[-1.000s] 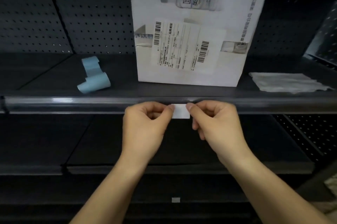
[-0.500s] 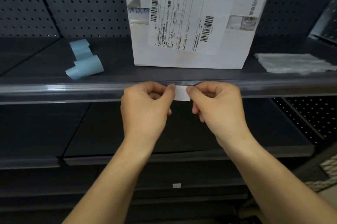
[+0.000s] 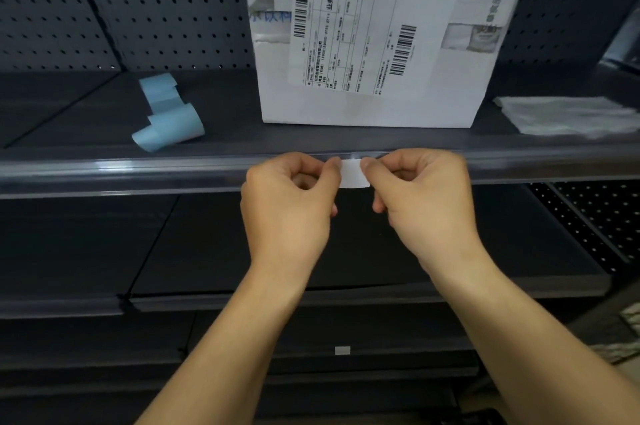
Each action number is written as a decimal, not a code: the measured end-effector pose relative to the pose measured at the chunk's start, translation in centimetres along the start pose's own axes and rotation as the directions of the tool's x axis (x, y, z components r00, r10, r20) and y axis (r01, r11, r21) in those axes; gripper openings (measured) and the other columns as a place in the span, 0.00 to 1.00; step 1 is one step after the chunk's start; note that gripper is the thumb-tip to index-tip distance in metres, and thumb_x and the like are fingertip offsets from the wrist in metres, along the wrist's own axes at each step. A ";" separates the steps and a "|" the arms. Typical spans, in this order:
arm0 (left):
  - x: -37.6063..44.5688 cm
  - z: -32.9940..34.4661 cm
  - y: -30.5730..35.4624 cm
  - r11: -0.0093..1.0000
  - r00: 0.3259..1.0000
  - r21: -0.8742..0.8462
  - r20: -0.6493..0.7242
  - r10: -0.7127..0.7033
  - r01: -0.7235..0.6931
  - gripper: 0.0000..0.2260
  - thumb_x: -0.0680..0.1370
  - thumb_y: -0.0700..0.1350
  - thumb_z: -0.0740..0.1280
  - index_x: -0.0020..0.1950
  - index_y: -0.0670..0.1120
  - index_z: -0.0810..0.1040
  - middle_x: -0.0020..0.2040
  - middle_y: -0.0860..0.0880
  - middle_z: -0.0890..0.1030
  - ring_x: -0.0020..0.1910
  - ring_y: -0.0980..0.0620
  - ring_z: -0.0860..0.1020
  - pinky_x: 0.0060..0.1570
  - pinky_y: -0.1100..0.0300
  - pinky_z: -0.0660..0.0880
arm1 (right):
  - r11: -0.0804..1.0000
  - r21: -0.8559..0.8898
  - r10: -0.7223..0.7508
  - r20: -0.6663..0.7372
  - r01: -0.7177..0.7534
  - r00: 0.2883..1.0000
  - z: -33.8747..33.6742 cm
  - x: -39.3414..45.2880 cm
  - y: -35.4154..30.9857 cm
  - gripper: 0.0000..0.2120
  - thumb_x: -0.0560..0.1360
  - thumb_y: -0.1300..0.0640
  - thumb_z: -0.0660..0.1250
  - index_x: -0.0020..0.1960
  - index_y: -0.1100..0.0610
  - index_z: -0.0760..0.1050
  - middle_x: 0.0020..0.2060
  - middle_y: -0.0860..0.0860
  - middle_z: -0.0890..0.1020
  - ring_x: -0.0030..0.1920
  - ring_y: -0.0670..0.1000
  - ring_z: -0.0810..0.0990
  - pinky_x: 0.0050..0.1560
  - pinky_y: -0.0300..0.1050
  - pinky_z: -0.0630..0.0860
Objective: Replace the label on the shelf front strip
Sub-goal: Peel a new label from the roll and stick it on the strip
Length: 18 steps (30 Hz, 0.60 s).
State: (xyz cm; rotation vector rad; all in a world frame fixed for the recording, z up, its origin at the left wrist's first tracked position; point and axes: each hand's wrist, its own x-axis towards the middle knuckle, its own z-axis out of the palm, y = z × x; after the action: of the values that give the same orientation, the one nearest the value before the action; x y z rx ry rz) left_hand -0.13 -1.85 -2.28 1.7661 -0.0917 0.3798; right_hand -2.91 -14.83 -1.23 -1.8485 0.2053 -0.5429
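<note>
Glossy clear plastic strip [image 3: 138,168]; matt white paper label [image 3: 354,175] (blank); dark perforated metal backboard [image 3: 156,9].

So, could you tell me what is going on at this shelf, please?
A person is fitting a small white label onto the clear front strip of the shelf. The left hand pinches its left end and the right hand its right end, holding it against the strip. Whether it is seated cannot be told. Behind, on the shelf, stand a white parcel, a roll of blue labels and a cloth.
</note>
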 end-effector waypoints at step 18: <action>0.2 -0.6 0.9 0.969 0.999 0.246 -0.019 0.044 -0.038 0.13 0.76 0.55 0.74 0.33 0.52 0.82 0.24 0.53 0.80 0.26 0.57 0.80 0.31 0.60 0.75 | 0.940 -0.330 -0.113 -0.066 0.085 0.991 -0.8 0.3 -0.9 0.16 0.75 0.43 0.74 0.33 0.50 0.81 0.24 0.47 0.81 0.27 0.44 0.82 0.37 0.48 0.83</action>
State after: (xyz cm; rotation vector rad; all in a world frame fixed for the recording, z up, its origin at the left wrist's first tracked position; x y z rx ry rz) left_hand -0.34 -1.45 -1.27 2.0055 -0.0660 0.4589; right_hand -3.09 -15.32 -0.16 -2.1692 0.2723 -0.6902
